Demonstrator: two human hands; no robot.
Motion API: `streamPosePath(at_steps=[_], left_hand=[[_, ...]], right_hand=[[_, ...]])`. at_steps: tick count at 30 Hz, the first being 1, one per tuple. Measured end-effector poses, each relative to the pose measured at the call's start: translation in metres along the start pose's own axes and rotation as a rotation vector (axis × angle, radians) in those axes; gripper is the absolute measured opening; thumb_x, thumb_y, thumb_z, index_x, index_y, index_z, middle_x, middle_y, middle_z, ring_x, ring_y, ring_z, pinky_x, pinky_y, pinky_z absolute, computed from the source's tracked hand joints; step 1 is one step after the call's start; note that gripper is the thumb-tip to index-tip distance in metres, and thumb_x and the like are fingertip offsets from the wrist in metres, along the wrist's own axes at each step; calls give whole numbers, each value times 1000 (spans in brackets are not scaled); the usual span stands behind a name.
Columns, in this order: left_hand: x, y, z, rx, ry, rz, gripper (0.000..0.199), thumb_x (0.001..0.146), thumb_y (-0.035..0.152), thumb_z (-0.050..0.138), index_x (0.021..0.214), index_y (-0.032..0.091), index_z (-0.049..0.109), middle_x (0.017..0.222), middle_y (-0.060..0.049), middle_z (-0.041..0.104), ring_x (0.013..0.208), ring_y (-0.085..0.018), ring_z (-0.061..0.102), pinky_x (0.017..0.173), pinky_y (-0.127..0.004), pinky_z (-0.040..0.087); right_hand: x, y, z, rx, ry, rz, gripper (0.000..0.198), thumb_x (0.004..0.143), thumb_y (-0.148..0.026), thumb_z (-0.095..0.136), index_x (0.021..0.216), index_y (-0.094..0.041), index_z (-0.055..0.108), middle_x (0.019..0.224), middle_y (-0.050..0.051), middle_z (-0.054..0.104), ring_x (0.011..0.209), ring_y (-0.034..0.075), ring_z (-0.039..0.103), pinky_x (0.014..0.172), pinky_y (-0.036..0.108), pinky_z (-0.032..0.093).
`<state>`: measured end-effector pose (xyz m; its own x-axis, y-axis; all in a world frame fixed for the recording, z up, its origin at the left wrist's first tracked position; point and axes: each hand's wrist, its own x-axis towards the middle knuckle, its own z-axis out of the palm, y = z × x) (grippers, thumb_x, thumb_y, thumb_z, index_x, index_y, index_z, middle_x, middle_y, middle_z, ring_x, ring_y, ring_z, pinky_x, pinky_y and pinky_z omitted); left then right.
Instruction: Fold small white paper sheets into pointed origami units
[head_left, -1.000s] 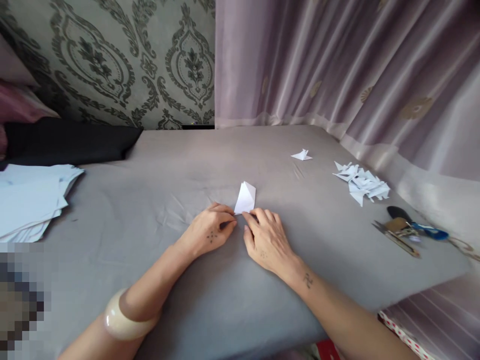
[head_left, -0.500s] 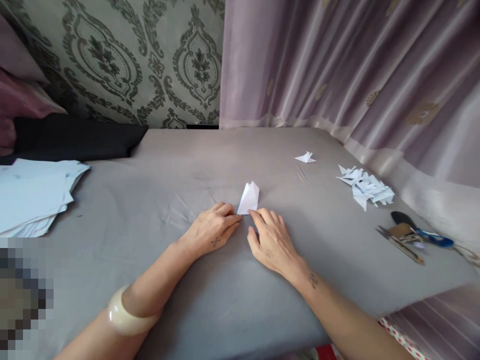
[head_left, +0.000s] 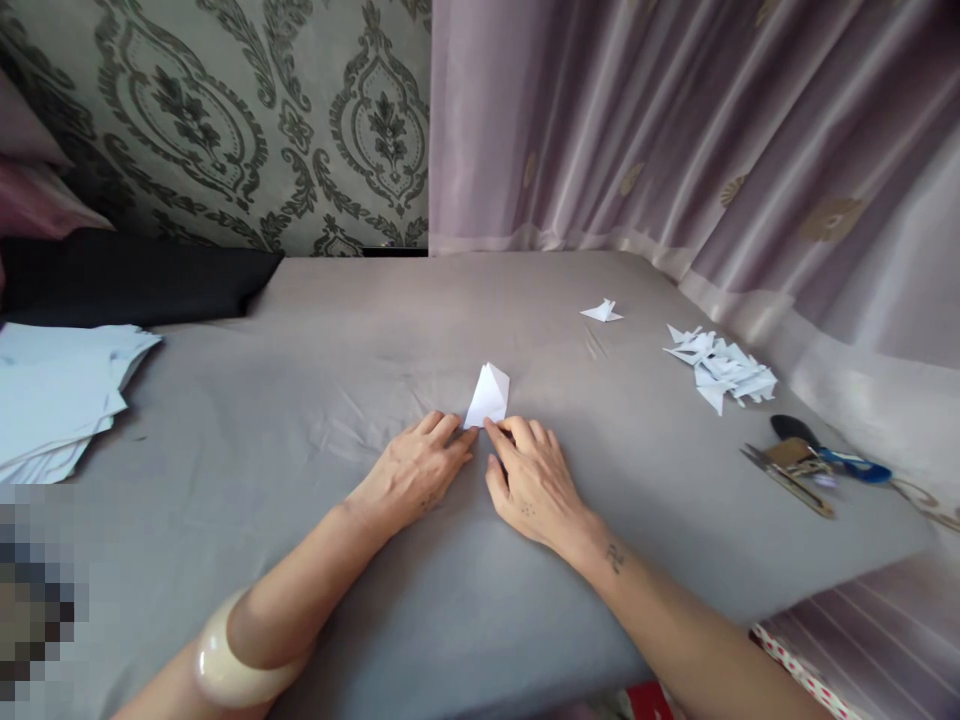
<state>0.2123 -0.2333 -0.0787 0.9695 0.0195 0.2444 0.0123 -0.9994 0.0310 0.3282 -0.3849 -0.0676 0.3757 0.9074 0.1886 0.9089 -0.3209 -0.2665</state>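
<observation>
A small folded piece of white paper [head_left: 488, 392] lies on the grey cloth in the middle of the head view, its points facing away from me. My left hand [head_left: 420, 465] is closed at the paper's lower left corner, fingertips pinching or pressing the near edge. From the other side, my right hand [head_left: 531, 475] rests its index fingertip on the paper's lower edge. The thumb of that hand stands apart and its other fingers are loosely bent. The undersides of both hands are hidden.
White paper sheets [head_left: 56, 390] are stacked at the left, beside a black cloth [head_left: 135, 275]. One folded paper figure [head_left: 603, 311] lies at the far right, near a pile of similar figures [head_left: 724, 365]. Scissors [head_left: 855, 465] and tweezers [head_left: 791, 482] lie at the right.
The right index fingertip has slid slightly left along the paper's lower edge. The paper has turned a little. The whole view has shifted slightly.
</observation>
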Motion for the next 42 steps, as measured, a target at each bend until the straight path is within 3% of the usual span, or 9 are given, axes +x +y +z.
streamPosePath(at_steps=[14,22,31,42], left_hand=[[-1,7,-9,-36,27,-145,27,95,25,42,102,12,64,95,-11,60,88,-24,56,73,-36,54],[0,0,-3,-169,146,-240,26,93,18,44,86,16,69,89,-7,64,85,-19,59,72,-29,51],[2,-4,-1,-263,158,-317,24,91,17,47,89,17,71,89,-6,65,84,-19,60,75,-30,51],[0,-8,4,-295,172,-304,24,93,19,46,95,18,70,94,-7,65,86,-20,59,78,-31,51]], right_hand=[[1,-1,-2,-22,-20,-16,44,90,-21,44,133,-23,53,118,12,55,101,27,48,87,42,39],[7,-5,-12,-88,-79,-80,41,92,-26,45,131,-23,55,105,11,55,95,26,48,86,40,38],[10,-11,-13,-89,-89,-106,42,92,-32,46,132,-21,55,103,12,53,98,27,49,90,41,38],[6,4,-16,9,-77,-163,38,87,-17,45,123,-11,55,102,13,57,98,26,54,88,41,46]])
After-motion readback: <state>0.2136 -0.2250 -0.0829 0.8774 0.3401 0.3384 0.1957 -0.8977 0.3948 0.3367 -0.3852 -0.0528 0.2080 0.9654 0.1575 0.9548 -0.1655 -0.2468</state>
